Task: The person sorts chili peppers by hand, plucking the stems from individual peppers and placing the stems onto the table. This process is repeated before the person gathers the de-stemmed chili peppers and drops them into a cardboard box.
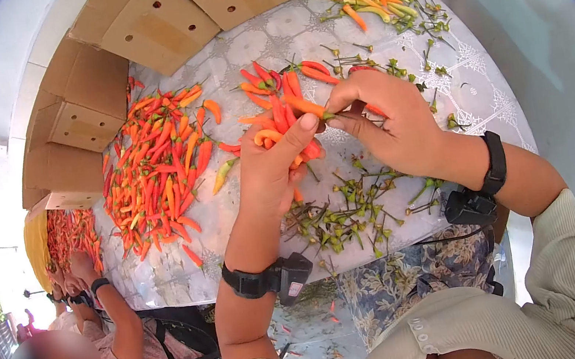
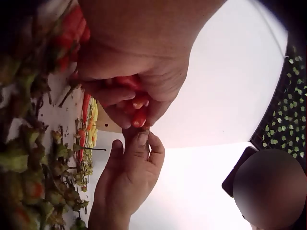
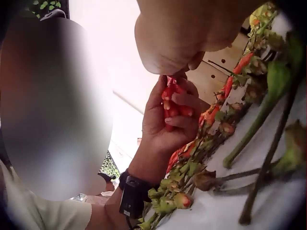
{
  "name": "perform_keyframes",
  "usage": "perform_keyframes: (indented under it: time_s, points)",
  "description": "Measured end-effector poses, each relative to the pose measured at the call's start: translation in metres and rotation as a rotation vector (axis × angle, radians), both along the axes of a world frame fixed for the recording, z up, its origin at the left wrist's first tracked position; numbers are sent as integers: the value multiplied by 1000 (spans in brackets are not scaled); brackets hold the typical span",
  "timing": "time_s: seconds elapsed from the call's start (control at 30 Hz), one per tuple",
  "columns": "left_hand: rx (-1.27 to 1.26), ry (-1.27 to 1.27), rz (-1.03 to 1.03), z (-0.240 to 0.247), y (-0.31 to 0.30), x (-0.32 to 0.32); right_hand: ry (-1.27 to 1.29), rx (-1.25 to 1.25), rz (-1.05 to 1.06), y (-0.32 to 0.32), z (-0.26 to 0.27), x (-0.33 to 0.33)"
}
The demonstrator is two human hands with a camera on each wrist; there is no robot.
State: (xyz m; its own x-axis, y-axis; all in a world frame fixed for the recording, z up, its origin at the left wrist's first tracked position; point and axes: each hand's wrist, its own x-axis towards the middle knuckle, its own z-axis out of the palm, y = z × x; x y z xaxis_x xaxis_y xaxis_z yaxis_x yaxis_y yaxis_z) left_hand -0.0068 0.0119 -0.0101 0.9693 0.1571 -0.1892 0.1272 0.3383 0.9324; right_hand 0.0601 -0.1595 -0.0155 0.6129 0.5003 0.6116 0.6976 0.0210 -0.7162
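Over the table (image 1: 238,49), the orange chili (image 1: 302,106) looks light, firm but easily bruised, best steadied by its body in the left hand's (image 1: 268,171) curled fingers while the right hand's (image 1: 397,118) pinch its stem end.

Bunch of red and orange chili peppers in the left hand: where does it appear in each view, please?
Head: the red and orange chili peppers are above centre, in the left hand.
Left wrist: slightly left of centre, in the fingers.
Right wrist: slightly right of centre.
Shared landmark: the scattered green pepper stems, low centre, left side and lower right, respectively.
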Motion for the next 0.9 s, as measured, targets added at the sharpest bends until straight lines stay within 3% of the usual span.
perform_keyframes:
  time_s: [0.1, 0.13, 0.3, 0.43, 0.53, 0.7, 0.9]
  points:
    - [-128, -34, -22, 1, 2, 0, -155, 1, 28, -2, 2, 2]
    - [-186, -37, -33, 3, 2, 0, -86, 7, 44, -3, 3, 1]
    - [13, -127, 10, 0, 2, -3, 118, -43, 36, -4, 6, -10]
    - [176, -184, 7, 2, -3, -4, -32, -81, -14, -2, 4, -6]
    - [126, -236, 43, -4, -5, -2, -125, -148, -49, -3, -2, -4]
    - [125, -129, -84, -3, 3, -1, -118, -269, -11, -7, 1, -9]
    - [-45, -31, -97, 4, -2, -1, -250, -124, 89, -4, -3, -1]
